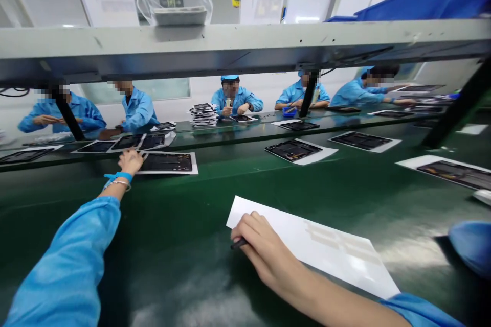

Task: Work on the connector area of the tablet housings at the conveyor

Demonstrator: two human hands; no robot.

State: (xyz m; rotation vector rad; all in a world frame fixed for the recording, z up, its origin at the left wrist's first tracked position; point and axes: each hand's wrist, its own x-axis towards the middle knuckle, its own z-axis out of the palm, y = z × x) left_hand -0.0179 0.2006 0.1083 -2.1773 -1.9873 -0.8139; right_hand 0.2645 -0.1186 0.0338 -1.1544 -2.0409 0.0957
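My left hand (131,161) reaches far forward to the left edge of a flat black device panel (169,162), which lies on a white sheet. Its fingers are closed at that edge, though their tips are partly hidden. Nearer to me, my right hand (259,240) is curled round a short black pen-like tool (239,243), its end poking out below the fingers. This hand is over the left part of a white sheet (337,253), which has faint greyish rectangular marks and lies at a slant on the green work surface (180,245).
More black panels on white sheets lie ahead (293,150) and at right (456,172). A white shelf (238,41) crosses above, held by dark slanted posts (456,104). Several co-workers in blue sit opposite, one beside a stack of panels (203,115). A blue rounded thing (471,248) is at far right.
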